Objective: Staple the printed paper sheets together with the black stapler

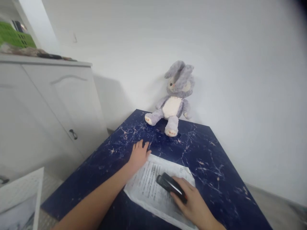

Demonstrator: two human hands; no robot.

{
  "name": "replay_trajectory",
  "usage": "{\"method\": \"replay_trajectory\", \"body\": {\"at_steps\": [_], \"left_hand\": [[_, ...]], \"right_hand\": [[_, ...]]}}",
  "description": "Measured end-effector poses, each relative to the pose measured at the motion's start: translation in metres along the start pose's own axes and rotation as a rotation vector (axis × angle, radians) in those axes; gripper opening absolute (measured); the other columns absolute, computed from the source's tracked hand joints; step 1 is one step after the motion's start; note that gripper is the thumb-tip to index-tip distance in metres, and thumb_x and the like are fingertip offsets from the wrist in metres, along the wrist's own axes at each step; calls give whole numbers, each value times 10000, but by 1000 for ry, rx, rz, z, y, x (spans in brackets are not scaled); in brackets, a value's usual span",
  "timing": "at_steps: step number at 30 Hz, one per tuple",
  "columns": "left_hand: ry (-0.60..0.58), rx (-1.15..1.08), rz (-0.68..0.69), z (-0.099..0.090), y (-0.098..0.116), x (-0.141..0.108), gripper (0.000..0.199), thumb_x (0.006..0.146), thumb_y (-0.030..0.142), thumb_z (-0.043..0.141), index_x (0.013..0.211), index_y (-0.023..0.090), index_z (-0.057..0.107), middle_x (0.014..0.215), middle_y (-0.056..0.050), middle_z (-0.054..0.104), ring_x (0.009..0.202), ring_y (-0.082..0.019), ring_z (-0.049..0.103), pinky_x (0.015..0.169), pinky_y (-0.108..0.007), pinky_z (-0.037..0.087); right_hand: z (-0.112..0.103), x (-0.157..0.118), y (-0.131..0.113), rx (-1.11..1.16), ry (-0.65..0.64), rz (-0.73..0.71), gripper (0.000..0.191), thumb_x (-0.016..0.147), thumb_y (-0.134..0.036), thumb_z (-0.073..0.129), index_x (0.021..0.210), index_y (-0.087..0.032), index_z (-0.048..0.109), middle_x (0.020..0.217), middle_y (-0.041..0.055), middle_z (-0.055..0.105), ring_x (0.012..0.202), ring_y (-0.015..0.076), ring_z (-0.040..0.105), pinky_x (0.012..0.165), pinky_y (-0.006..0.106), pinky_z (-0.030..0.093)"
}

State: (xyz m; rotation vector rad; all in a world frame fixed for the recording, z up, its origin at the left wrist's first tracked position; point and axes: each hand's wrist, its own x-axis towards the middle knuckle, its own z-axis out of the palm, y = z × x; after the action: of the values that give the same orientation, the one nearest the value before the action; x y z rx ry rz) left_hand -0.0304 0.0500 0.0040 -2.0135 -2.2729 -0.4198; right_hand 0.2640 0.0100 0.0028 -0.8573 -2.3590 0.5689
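Observation:
Printed sheets of paper [153, 182] lie on the dark blue marbled table, a little crumpled at the edges. My left hand [140, 155] rests flat at their far left corner, fingers spread, partly on the paper and partly on the table. In my right hand [192, 199] is a black stapler [171, 185] with a bit of orange near its rear end. Its front end points left over the printed text. Whether it touches the paper, I cannot tell.
A grey plush rabbit [172, 107] sits at the table's [203, 153] far end against the white wall. To the left stands a white cabinet [48, 95] with a green crate [14, 35] above it. A white-edged printed board [21, 198] is at the lower left.

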Motion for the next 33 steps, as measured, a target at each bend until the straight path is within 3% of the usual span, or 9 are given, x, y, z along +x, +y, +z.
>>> {"method": "replay_trajectory", "body": {"at_steps": [2,4,7,9,16,19,21,26,33], "left_hand": [[33,-13,7,-6,1,0,492,1058,369,440,1506,176,506,1606,-207,403,1474,-366,388,1193,-575,315],[26,-81,171,-10,5,-2,394,1068,331,425,1401,212,598,1583,-139,453,1484,-312,377,1228,-528,278],[-67,-166,405,-10,13,-6,272,1051,329,489,1228,219,664,1407,-85,598,1339,-250,512,1164,-422,371],[-109,-153,444,-7,18,-9,229,1029,331,541,1188,202,643,1296,-86,636,1226,-252,563,1083,-409,427],[-96,-47,453,-5,24,-10,179,1060,206,412,1137,178,572,1224,-113,626,1160,-266,561,992,-399,437],[-126,-116,405,-9,21,-5,193,1078,214,375,1127,180,558,1112,-97,667,1081,-242,612,960,-362,446],[-149,-174,355,-12,17,-3,197,1084,235,376,1150,188,556,1045,-75,692,989,-226,653,891,-330,466],[-118,-320,268,-18,10,-3,223,1086,278,407,1194,234,597,1113,-45,729,1024,-200,689,881,-284,478],[-117,-297,250,-24,15,-5,274,1087,313,389,1134,247,651,1136,-45,727,1023,-207,694,891,-300,480]], "right_hand": [[3,-1,-5,22,-38,6,416,964,-298,595,1379,-284,565,1200,106,721,1086,277,728,945,406,619],[7,-1,-6,23,-58,4,462,952,-312,620,1407,-271,554,1213,112,715,1091,282,722,940,409,617],[10,1,-4,-3,-42,5,424,938,-350,649,1346,-249,595,1186,110,728,1041,282,732,890,399,624],[9,4,-1,-16,-2,25,336,948,-364,636,1258,-237,638,1133,102,746,990,275,741,856,389,622],[-22,21,35,-106,445,263,373,857,-471,721,1119,-206,702,976,89,769,774,264,716,757,394,589],[-46,20,60,-150,659,357,442,848,-505,714,1153,-186,694,993,98,758,807,266,697,756,388,567],[-61,17,76,-138,711,387,465,831,-519,715,1143,-174,692,1004,105,755,851,276,695,771,389,560],[-84,9,100,-86,569,415,421,780,-491,729,1052,-171,695,992,99,759,889,294,700,846,435,544],[-75,7,100,-31,271,317,327,805,-387,714,1073,-200,686,998,48,763,891,263,710,862,407,535]]}}
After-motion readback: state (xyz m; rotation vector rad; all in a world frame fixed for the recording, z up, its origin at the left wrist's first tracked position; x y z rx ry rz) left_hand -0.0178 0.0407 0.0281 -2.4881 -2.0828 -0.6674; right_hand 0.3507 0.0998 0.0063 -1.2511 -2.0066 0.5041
